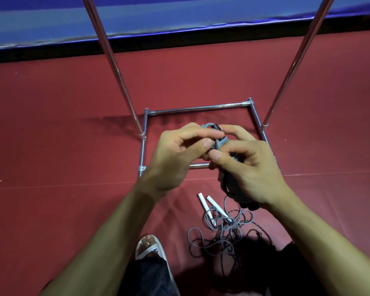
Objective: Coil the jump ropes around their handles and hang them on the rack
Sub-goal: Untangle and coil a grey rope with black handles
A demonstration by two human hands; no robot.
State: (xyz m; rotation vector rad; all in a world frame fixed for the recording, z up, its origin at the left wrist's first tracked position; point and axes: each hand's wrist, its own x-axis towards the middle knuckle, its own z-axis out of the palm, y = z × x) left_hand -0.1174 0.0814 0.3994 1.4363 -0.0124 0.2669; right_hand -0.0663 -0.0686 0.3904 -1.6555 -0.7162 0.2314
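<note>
Both hands are up in mid-frame, working one jump rope above the rack base.

Left hand (177, 152): fingers curled, thumb and forefinger pinch the grey rope (219, 140) where it bunches at the top of the black handles (238, 189).

Right hand (252, 169): fingers wrapped round the black handles, clamped on them, with the thumb pressed onto the rope wraps near the top. The handles sit side by side in the palm and their lower ends stick out below the hand. Rope turns are visible round the upper part. How far down they go is hidden by the fingers.

A small grey loop pokes out above both hands.

Rack (199, 107): a chrome tube frame on the red floor (62, 124), just beyond the hands. Its two uprights slant up and out of the top of the frame. Nothing hangs on the visible part.

On the floor below the right hand there are white handles (203, 202) lying side by side, with loose rope (224, 228) tangled in a heap over their near ends. A dark cord (263, 233) is mixed in, partly in shadow, and I cannot tell where it ends.

A foot in a white sandal (141, 253) is at bottom centre, left of the heap. A blue barrier (179, 16) runs along the far edge of the floor.
</note>
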